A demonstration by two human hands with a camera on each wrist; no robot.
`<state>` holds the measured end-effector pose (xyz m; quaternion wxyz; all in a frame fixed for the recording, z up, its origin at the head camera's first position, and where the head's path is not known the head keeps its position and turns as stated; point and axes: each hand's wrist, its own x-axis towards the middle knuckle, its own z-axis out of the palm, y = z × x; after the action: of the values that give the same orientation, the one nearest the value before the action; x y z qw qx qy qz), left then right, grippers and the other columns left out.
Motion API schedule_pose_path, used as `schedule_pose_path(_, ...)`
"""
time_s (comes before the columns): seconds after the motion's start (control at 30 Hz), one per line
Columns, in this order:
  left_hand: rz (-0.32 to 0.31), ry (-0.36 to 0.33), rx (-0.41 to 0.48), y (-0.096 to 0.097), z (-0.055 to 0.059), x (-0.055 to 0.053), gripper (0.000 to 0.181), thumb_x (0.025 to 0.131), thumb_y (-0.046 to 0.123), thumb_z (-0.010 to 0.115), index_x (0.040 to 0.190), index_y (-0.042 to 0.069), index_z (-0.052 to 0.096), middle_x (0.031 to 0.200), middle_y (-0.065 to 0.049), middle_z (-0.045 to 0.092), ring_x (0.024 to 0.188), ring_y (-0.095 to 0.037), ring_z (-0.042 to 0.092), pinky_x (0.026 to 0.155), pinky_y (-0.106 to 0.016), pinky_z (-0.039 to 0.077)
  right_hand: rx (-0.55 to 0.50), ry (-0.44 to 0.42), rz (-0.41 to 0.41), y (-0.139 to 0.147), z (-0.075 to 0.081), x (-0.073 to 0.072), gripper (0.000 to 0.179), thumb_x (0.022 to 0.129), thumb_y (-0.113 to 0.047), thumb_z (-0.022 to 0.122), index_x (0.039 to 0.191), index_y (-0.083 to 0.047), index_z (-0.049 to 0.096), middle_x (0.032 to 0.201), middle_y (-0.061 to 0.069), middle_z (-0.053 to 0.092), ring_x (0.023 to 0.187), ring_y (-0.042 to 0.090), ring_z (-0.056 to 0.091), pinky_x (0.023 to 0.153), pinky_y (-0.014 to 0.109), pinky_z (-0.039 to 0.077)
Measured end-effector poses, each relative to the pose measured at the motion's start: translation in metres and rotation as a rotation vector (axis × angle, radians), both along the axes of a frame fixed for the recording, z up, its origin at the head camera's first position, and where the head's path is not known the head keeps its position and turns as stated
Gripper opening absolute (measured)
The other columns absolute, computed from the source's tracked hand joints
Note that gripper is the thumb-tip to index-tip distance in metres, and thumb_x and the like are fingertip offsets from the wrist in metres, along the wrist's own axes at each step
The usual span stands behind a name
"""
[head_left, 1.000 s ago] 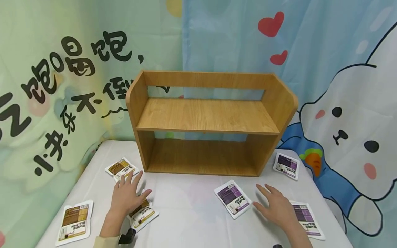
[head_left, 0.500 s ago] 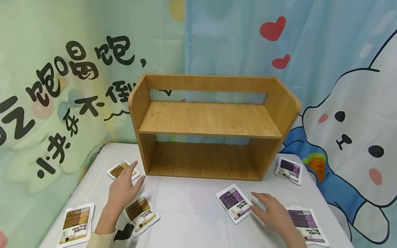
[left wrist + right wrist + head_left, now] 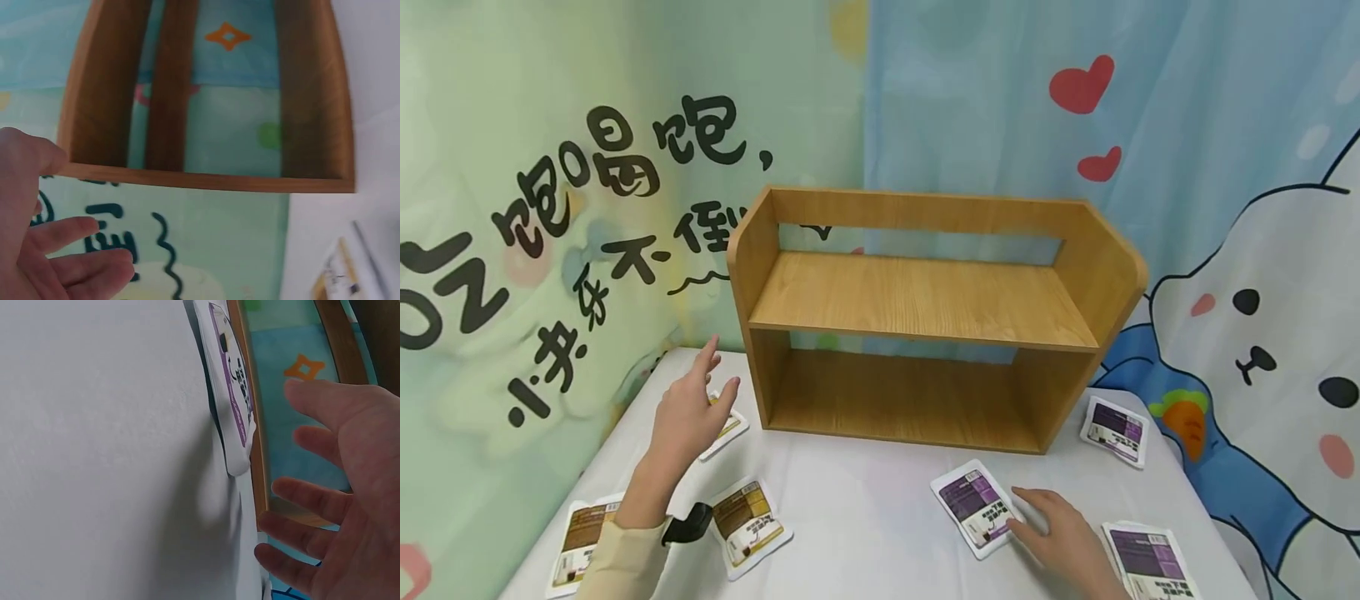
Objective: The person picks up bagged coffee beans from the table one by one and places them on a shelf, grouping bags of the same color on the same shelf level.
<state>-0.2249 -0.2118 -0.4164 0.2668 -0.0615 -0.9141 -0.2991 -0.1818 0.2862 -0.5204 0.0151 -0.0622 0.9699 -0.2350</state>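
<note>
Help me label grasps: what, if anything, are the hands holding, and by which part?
Nothing is held: the left hand is open near the wooden shelf, the right hand open near a purple-labelled pouch.

And here's a plain pale-cream sleeve (image 3: 619, 565) covering part of the left forearm (image 3: 647, 492), finishing in a simple cuff (image 3: 642, 532), with a compact, rounded black device (image 3: 691, 524) jutting out right beside it, while left grip (image 3: 688, 417) and right grip (image 3: 1060, 533) both appear entirely bare!
</note>
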Motion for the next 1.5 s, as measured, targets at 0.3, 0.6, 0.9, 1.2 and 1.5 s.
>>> schedule_pose_path(0.3,-0.037,0.161,0.026,-0.001,0.050,-0.022,0.063,0.095,0.019,0.062,0.151,0.007,0.033,0.122,-0.025,0.061,0.094,-0.043,0.066,0.070,-0.053,0.053,-0.017,0.047,0.022,-0.004,-0.004,-0.003,0.053,0.084,-0.036,0.075,0.126,-0.006,0.064,0.122,0.020,0.059,0.114,0.043,0.054,0.092,0.059,0.040)
schedule_pose_path(0.6,-0.037,0.187,0.019,-0.003,0.073,-0.041,0.059,0.096,0.020,0.060,0.149,0.007,0.037,0.125,-0.024,0.060,0.096,-0.042,0.066,0.074,-0.053,0.052,0.070,-0.158,-0.084,-0.013,-0.011,-0.010,0.075,0.079,-0.057,0.071,0.132,-0.005,0.059,0.125,0.025,0.055,0.116,0.049,0.050,0.090,0.062,0.041)
schedule_pose_path(0.9,-0.063,0.193,0.058,0.008,0.094,-0.064,0.061,0.098,0.023,0.057,0.152,0.010,0.032,0.132,-0.023,0.056,0.099,-0.040,0.065,0.081,-0.049,0.052,0.066,-0.216,-0.082,-0.024,-0.003,-0.018,0.089,0.072,-0.066,0.072,0.134,-0.004,0.057,0.127,0.027,0.054,0.117,0.050,0.048,0.090,0.066,0.038)
schedule_pose_path(1.2,-0.168,0.120,0.166,0.008,0.116,-0.091,0.055,0.101,0.025,0.051,0.152,0.013,0.033,0.123,-0.029,0.059,0.102,-0.039,0.064,0.080,-0.051,0.052,0.054,-0.243,-0.086,-0.028,-0.006,-0.021,0.095,0.066,-0.066,0.077,0.136,-0.005,0.055,0.125,0.027,0.052,0.112,0.047,0.051,0.090,0.066,0.039)
schedule_pose_path(1.5,-0.111,0.107,0.142,0.014,0.121,-0.104,0.051,0.101,0.030,0.049,0.149,0.015,0.040,0.104,-0.023,0.067,0.079,-0.031,0.061,0.070,-0.043,0.047,0.066,-0.143,-0.038,-0.028,-0.014,-0.019,0.089,0.066,-0.056,0.082,0.134,-0.005,0.058,0.120,0.022,0.057,0.111,0.043,0.054,0.089,0.062,0.041)
